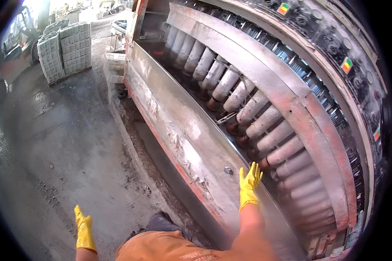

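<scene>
I wear yellow rubber gloves on both hands. My right hand point(249, 185) is stretched out with its fingers spread, at the top edge of a long metal panel point(178, 117). Whether it touches that edge I cannot tell. Behind the panel runs a row of dusty grey cylinders point(225, 85), part of a large machine. A small dark knob point(228, 170) sits on the panel, left of my right hand. Out to my left, above the wet floor, my left hand point(83, 228) hangs with its fingers extended and nothing in it.
Stacked pale plastic crates point(76, 48) stand on the wet grey floor point(69, 143) at the far left, beside a forklift point(13, 65). A dusty metal beam point(257, 56) curves above the cylinders. A low ledge point(130, 152) runs along the machine's base.
</scene>
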A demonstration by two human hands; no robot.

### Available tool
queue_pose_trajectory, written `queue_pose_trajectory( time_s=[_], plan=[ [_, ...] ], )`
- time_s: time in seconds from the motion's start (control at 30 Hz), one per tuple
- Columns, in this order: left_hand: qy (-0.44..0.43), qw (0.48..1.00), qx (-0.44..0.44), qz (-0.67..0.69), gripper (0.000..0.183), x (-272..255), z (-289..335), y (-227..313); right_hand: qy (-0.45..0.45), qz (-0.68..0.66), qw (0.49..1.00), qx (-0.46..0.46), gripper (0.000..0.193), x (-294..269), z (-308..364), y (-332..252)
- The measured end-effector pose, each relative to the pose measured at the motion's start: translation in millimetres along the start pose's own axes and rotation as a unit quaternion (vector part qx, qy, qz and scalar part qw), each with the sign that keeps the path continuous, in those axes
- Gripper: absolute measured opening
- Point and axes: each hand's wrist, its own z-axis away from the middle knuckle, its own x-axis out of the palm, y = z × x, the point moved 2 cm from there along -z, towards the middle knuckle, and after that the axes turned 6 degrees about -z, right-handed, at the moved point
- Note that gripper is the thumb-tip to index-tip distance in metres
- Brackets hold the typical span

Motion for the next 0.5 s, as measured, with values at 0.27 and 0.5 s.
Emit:
queue_pose_trajectory(
  time_s=[0.27, 0.5],
  plan=[
    [0.134, 0.966, 0.215, -0.044, 0.098, -63, -114, 144, 0.027, -0.022, 0.998, -0.045, 0.084, 86, -89, -159],
    [0.092, 0.982, -0.114, -0.118, 0.077, -102, -227, 46, -0.002, -0.094, 0.990, -0.102, 0.074, 170, -198, -320]
  ],
)
